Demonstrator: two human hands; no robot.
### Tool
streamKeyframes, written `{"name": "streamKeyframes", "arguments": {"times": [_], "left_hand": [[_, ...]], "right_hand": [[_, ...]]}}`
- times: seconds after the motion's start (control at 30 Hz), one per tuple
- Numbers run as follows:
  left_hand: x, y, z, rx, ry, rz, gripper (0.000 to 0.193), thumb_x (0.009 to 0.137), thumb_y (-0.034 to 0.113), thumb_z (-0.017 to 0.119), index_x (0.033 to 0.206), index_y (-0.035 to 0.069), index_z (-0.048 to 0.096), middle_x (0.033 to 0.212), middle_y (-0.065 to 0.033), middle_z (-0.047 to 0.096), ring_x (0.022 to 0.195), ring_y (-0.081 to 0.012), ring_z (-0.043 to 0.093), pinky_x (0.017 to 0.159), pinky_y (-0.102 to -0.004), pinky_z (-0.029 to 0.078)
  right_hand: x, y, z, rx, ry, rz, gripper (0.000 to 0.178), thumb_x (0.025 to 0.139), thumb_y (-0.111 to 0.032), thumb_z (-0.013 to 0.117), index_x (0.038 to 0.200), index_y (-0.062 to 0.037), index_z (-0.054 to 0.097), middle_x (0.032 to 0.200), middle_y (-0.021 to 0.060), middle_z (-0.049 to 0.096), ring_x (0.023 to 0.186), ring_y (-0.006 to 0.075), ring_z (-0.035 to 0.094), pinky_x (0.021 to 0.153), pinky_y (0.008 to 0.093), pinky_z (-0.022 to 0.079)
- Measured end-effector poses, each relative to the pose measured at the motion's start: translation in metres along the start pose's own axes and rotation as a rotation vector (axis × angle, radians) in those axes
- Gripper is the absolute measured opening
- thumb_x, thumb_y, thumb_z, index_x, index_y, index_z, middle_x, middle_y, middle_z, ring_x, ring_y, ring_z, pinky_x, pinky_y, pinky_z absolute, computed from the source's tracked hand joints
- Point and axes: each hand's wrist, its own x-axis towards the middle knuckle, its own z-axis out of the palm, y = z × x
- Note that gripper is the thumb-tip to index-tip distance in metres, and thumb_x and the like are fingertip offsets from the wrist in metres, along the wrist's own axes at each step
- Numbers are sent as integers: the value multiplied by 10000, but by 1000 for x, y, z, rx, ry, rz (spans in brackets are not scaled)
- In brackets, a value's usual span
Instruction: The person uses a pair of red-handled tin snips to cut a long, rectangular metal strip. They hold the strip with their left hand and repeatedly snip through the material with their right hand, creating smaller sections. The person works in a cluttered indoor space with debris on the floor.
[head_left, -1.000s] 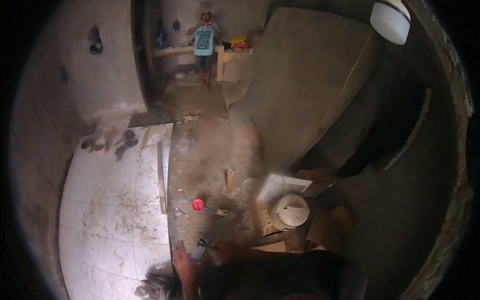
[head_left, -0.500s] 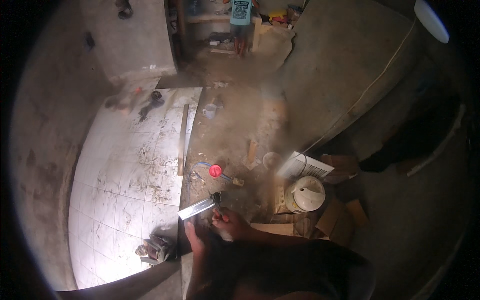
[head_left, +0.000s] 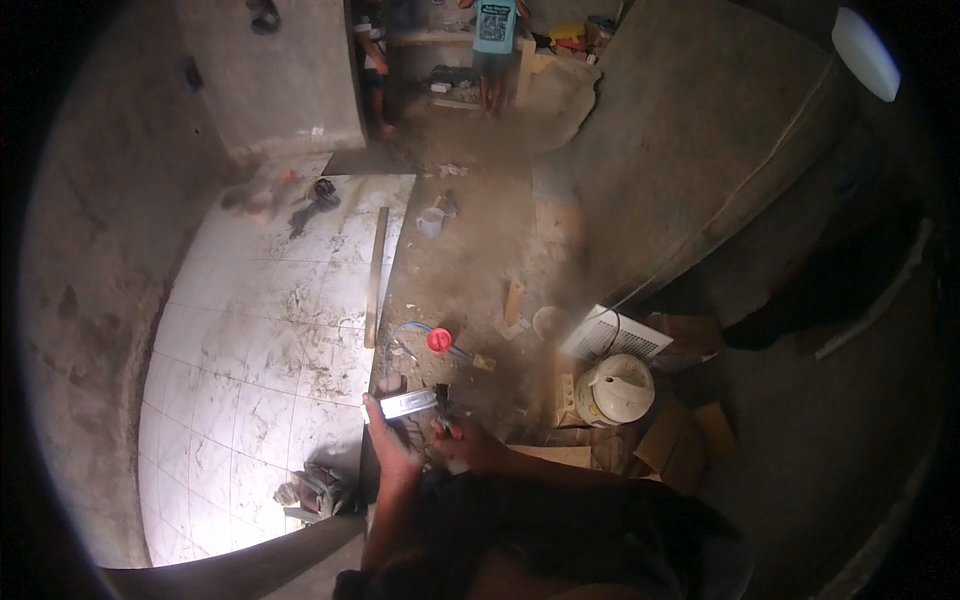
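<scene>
In front of me a narrow, shiny pale strip [head_left: 410, 403] is held up above the floor, lying roughly level. My left hand [head_left: 392, 440] is closed on its left end, with the thumb up along the edge. My right hand [head_left: 475, 445] is closed around a red-handled tool that looks like pliers [head_left: 442, 398]. Its dark head is at the strip's right end; whether the jaws bite on it is too small to tell. White floor tiles [head_left: 240, 340], smeared with dirt, spread to the left of my hands.
Beyond my hands lie a red round lid-like thing [head_left: 439, 340] and a blue hose [head_left: 405, 327]. A white bucket [head_left: 615, 390], a white grille panel [head_left: 617, 334] and cardboard [head_left: 672, 440] stand right. A wooden batten [head_left: 377, 275] edges the tiles. Two people [head_left: 494, 40] stand far back.
My left hand has risen to the strip's left end and closed on it. The strip has turned closer to level. A second person has come into view at the back, as the view shifted slightly.
</scene>
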Motion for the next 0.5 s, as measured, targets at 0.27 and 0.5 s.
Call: {"name": "streamKeyframes", "arguments": {"times": [0.27,0.5], "left_hand": [[10,19,-7,110,200,108,549,1069,392,385,1459,6,388,1427,-148,501,1265,-285,495,1080,-448,388],[41,53,-20,40,283,328,532,1052,400,441,1426,22,447,1365,-133,572,1192,-253,555,1014,-417,451]], "right_hand": [[11,-43,12,-39,-175,159,162,858,-162,679,957,-37,652,824,28,630,755,121,571,693,332,460],[46,21,20,-52,-379,93,198,864,-167,660,1024,-65,603,824,46,624,746,150,567,687,333,459]]}}
